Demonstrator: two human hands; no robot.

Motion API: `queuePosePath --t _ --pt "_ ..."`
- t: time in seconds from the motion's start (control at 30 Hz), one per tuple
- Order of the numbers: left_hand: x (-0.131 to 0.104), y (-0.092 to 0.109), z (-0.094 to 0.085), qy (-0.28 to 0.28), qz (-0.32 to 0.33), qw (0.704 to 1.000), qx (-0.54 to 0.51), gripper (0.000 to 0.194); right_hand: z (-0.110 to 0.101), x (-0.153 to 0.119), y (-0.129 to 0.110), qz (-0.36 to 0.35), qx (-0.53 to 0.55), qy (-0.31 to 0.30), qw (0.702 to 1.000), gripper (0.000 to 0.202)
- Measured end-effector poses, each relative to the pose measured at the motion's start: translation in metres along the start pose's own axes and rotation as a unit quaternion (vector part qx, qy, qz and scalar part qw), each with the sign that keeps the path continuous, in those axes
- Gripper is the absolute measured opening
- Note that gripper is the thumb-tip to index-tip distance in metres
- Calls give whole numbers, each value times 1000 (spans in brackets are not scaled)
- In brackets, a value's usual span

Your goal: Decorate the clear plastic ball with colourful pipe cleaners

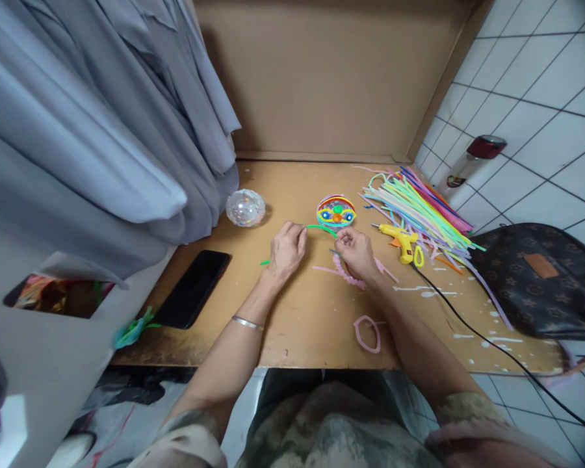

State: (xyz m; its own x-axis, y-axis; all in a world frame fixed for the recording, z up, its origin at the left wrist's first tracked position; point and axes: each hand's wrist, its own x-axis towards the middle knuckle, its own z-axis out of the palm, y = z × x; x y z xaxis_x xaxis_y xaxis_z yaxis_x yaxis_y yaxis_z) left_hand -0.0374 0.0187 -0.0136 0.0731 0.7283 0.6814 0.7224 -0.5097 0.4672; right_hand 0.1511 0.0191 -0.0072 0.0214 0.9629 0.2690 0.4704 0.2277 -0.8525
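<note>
A green pipe cleaner (320, 227) stretches between my two hands above the middle of the table. My left hand (288, 247) pinches it, and a green end sticks out to the left behind that hand. My right hand (355, 250) closes its fingers on the other end. Just beyond the hands sits a round ornament (336, 212) with a colourful face of blue eyes, an orange nose and striped bands. Pink twisted pipe cleaners (345, 272) lie under and beside my right hand. Nearer my body rests a pink loop (368, 335).
A clear ball (246, 208) and a black phone (194, 288) lie at the left. A yellow glue gun (402, 242) with a black cable, a pile of pipe cleaners (419, 208), a bottle (470, 166) and a brown bag (541, 279) occupy the right. Grey cloth (102, 117) hangs at the left.
</note>
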Motion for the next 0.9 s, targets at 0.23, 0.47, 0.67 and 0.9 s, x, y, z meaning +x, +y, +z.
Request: queuePosePath --t 0.23,0.47,0.67,0.9 --pt "12 -14 -27 36 31 999 14 32 4 -4 -6 -57 -5 4 998 11" --pt "11 -15 -27 49 13 999 15 35 5 -5 -3 -96 5 6 995 10" --pt "6 0 -19 31 76 996 -18 29 2 0 -9 -1 143 2 990 12" --pt "4 2 -11 -7 77 996 38 28 -6 5 -15 62 224 -22 972 12"
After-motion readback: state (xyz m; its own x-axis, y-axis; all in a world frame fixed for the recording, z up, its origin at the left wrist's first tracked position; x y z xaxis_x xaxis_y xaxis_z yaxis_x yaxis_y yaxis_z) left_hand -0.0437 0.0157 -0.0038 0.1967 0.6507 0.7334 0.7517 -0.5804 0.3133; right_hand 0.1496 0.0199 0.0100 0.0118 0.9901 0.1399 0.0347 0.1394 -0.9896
